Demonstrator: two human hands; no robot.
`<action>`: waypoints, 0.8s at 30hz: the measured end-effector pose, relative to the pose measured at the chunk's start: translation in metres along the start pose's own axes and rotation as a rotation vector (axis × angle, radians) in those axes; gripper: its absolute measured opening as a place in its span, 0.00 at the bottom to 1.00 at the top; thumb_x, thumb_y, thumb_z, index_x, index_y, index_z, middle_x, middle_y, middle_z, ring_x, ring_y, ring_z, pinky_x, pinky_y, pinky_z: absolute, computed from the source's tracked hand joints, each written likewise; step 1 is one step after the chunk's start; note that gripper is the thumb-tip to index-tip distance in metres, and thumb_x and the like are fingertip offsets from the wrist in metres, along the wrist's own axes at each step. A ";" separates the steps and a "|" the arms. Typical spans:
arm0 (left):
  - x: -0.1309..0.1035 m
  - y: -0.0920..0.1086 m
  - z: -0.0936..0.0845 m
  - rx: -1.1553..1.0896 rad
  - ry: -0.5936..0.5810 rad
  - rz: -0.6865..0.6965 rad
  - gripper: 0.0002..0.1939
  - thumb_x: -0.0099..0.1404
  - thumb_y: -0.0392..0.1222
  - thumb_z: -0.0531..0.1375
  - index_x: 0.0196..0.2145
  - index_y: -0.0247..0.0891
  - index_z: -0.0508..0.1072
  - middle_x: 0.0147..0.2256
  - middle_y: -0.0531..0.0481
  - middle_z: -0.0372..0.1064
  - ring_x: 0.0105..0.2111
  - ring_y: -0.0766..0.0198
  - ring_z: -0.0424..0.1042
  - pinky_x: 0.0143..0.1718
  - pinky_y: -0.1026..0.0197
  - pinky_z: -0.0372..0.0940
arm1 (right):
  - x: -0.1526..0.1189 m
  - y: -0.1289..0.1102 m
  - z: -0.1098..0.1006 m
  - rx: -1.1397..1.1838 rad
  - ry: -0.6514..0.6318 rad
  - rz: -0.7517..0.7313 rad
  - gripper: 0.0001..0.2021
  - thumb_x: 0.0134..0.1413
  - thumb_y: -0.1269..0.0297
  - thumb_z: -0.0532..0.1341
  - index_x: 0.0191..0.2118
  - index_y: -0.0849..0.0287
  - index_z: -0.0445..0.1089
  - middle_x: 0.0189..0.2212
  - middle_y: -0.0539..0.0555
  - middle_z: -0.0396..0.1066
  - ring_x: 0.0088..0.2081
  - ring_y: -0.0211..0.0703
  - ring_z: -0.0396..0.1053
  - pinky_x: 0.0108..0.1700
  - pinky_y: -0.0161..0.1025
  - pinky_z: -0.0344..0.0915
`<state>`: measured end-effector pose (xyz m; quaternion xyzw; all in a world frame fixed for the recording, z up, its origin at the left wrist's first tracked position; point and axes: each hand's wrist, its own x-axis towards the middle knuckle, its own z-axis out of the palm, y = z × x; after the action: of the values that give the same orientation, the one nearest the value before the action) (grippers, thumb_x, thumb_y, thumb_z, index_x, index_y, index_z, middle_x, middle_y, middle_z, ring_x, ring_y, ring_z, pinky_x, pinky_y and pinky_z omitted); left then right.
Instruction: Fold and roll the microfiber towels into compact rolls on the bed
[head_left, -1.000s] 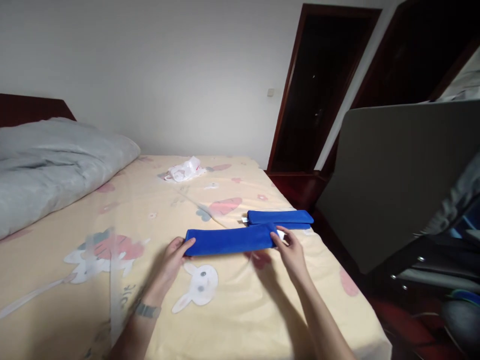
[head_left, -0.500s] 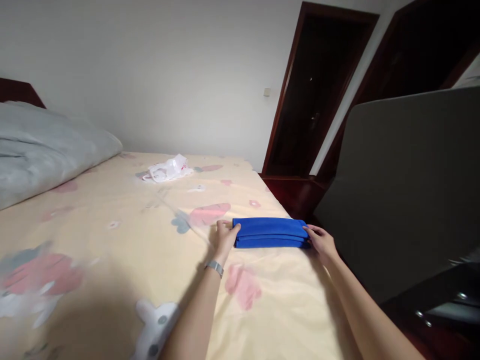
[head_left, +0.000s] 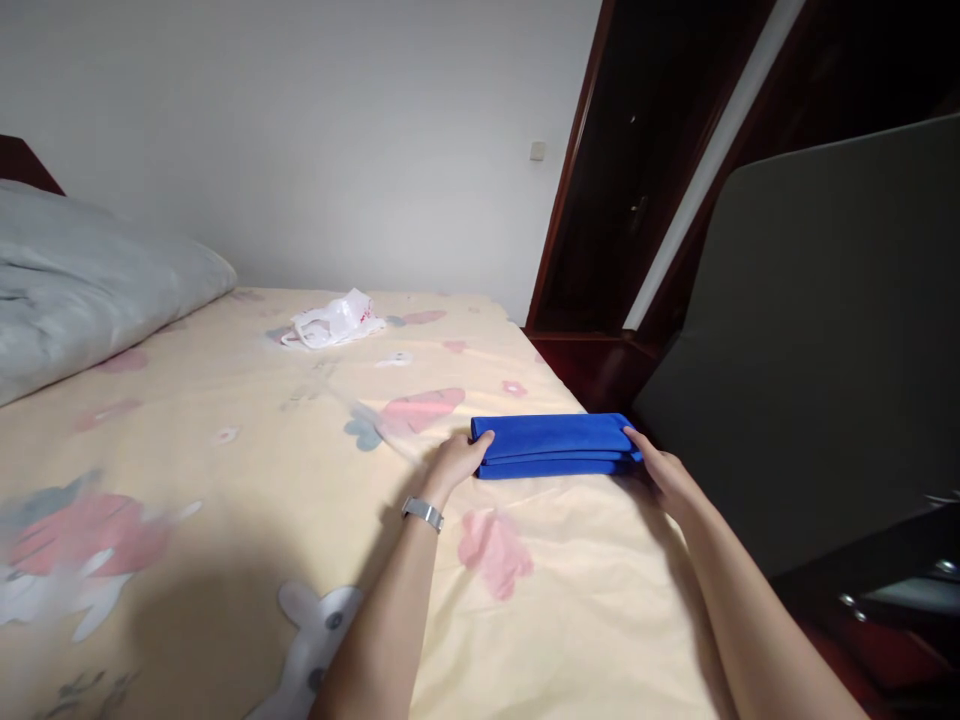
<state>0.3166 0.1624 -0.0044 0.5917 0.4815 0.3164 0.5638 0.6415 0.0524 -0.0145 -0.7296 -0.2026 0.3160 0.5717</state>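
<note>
blue fabric (head_left: pixel 551 438) btwn l hand (head_left: pixel 459 461) & r hand (head_left: pixel 666 476), touching both

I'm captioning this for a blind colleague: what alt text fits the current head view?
A person's left hand and right hand touch opposite ends of a stack of flat blue fabric pieces on a cream bedsheet printed with rabbits and carrots. Farther back lies a crumpled white plastic bag, with puffy grey bedding at the left.

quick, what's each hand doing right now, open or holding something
Left hand: closed, holding the left end of the blue fabric stack.
Right hand: closed, holding its right end.
</note>
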 end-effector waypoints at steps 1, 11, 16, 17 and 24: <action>-0.001 0.002 0.000 -0.019 -0.010 0.002 0.21 0.54 0.60 0.64 0.31 0.38 0.75 0.27 0.43 0.77 0.33 0.51 0.77 0.30 0.61 0.65 | -0.001 -0.002 0.000 0.009 -0.023 0.031 0.19 0.46 0.47 0.67 0.36 0.58 0.71 0.19 0.53 0.70 0.27 0.51 0.73 0.27 0.40 0.73; -0.018 0.013 -0.002 -0.176 -0.047 -0.058 0.27 0.53 0.62 0.65 0.40 0.39 0.67 0.42 0.40 0.74 0.36 0.58 0.74 0.31 0.62 0.66 | -0.026 -0.018 -0.022 0.081 -0.280 0.190 0.23 0.48 0.51 0.69 0.46 0.59 0.69 0.35 0.59 0.76 0.33 0.49 0.75 0.32 0.41 0.76; -0.019 0.015 -0.004 -0.261 -0.103 -0.061 0.24 0.54 0.56 0.66 0.41 0.41 0.64 0.40 0.44 0.73 0.36 0.60 0.74 0.32 0.62 0.67 | -0.052 -0.028 -0.027 0.153 -0.388 0.239 0.22 0.47 0.58 0.70 0.48 0.54 0.66 0.38 0.56 0.75 0.36 0.50 0.75 0.36 0.48 0.77; -0.020 0.018 -0.005 -0.271 -0.113 -0.060 0.24 0.54 0.54 0.67 0.42 0.41 0.64 0.40 0.45 0.72 0.36 0.60 0.73 0.32 0.62 0.67 | -0.060 -0.031 -0.031 0.158 -0.420 0.232 0.21 0.47 0.60 0.70 0.47 0.53 0.66 0.37 0.55 0.74 0.35 0.49 0.75 0.34 0.47 0.77; -0.065 0.055 -0.009 -0.331 -0.299 -0.010 0.22 0.50 0.45 0.69 0.41 0.45 0.66 0.33 0.54 0.70 0.32 0.65 0.71 0.29 0.66 0.62 | -0.144 -0.041 -0.094 0.213 -0.314 0.116 0.13 0.42 0.66 0.70 0.35 0.54 0.67 0.27 0.50 0.67 0.26 0.40 0.68 0.24 0.34 0.72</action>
<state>0.2984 0.1106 0.0616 0.5290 0.3368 0.2973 0.7200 0.6056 -0.0976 0.0715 -0.6172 -0.2123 0.4782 0.5876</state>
